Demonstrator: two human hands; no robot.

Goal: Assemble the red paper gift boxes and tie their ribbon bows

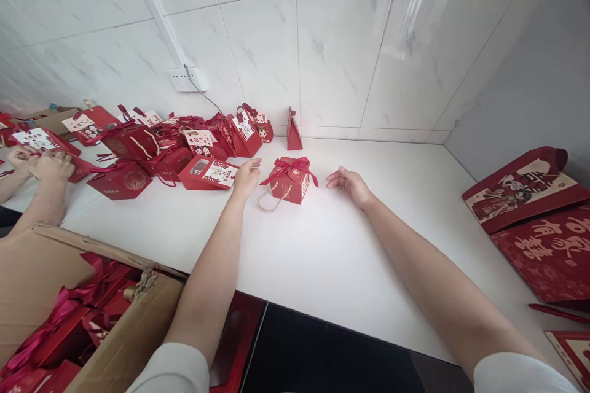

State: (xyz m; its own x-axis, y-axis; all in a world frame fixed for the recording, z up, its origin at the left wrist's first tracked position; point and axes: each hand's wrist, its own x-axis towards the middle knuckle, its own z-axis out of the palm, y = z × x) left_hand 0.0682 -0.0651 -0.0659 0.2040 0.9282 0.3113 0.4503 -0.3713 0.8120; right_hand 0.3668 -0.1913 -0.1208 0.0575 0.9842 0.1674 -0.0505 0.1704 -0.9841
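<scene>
Red card makes up the small gift box (289, 189), topped with a ribbon bow (292, 165), its rope handle (266, 209) drooping onto the white bench (318, 258), nearer the back edge than the front. The left hand (247, 178) and right hand (349, 185) flank it — both clear of it, fingers loosely spread and slightly curved. A triangular box (294, 133) stands at the back edge; a windowed gift box (208, 172) lies just beside the left hand — whether they touch, I cannot tell.
</scene>
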